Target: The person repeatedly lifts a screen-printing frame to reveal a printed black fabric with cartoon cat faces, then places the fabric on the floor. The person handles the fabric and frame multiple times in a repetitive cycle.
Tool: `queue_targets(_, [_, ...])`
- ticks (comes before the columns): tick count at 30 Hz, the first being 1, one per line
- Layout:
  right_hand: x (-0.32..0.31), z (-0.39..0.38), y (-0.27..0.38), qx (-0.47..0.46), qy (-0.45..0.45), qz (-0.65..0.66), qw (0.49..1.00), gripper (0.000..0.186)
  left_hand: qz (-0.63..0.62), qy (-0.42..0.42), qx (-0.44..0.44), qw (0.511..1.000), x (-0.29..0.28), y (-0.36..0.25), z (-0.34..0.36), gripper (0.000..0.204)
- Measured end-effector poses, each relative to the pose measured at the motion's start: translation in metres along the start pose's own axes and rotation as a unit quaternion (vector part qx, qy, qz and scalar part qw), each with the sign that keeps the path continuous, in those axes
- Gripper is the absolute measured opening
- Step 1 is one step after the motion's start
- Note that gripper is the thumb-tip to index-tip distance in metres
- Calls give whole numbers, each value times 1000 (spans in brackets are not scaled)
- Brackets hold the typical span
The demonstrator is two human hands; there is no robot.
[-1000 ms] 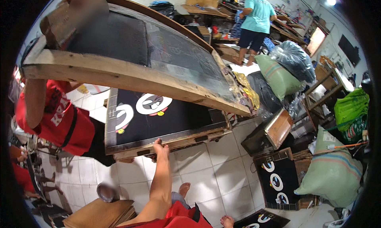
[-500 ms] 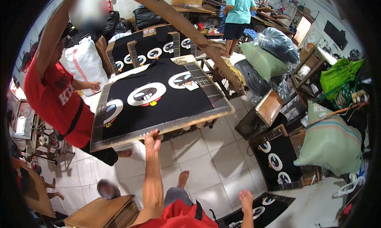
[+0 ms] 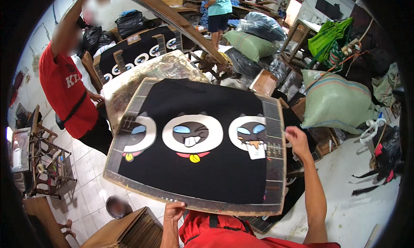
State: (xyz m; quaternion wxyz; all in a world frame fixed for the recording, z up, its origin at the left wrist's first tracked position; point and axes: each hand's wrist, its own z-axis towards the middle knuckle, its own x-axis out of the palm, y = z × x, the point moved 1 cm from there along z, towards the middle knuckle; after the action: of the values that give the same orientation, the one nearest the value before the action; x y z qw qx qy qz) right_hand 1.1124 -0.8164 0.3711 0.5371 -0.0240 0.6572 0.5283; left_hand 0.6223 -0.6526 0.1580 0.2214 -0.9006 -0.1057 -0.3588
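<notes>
A wooden printing board [image 3: 215, 211] with a dark gridded border hangs tilted before me. Stretched over it is a black fabric piece [image 3: 215, 170] with white-ringed cartoon faces. My left hand [image 3: 174, 211] grips its near edge, thumb on top. At its right edge is my right hand [image 3: 298, 141], its fingers bent round the rim. Behind it, a stained pale board [image 3: 159, 69] lies on the stand under a raised wooden frame [image 3: 172, 21]. A co-worker in a red shirt [image 3: 64, 90] stands at the left, one arm raised along that frame.
More boards with black printed fabric [image 3: 138, 45] lean at the back. Low at the left stand stacked brown boards [image 3: 120, 230] and a round container [image 3: 117, 206]. Stuffed green sacks [image 3: 336, 101] line the right. Another person in a teal shirt [image 3: 220, 6] stands far back.
The board with the black fabric has come off the stand toward me in my left hand, baring the stained board. My right hand has risen to its right edge. The view has shifted right.
</notes>
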Motion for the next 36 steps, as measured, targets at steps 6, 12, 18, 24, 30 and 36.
queue_targets(6, [-38, 48, 27, -62, -51, -184, 980, 33, -22, 181, -70, 981, 18, 25, 15, 30])
queue_targets(12, [-129, 76, 26, 34, -93, -269, 958, 61, 43, 281, -148, 947, 52, 12, 54, 55])
queue_targets(18, [-222, 38, 68, 223, -77, -27, 972, 37, 136, 370, -225, 891, 109, -26, 102, 47])
queue_targets(24, [-246, -30, 124, 179, -175, 84, 964, 35, 242, 405, -265, 841, 170, -50, 142, 40])
queue_targets(30, [-249, -78, 152, 184, -281, 38, 941, 28, 243, 411, -290, 829, 212, -45, 176, 39])
queue_targets(36, [-249, -105, 162, 195, -310, 8, 931, 31, 280, 433, -316, 796, 237, -32, 211, 38])
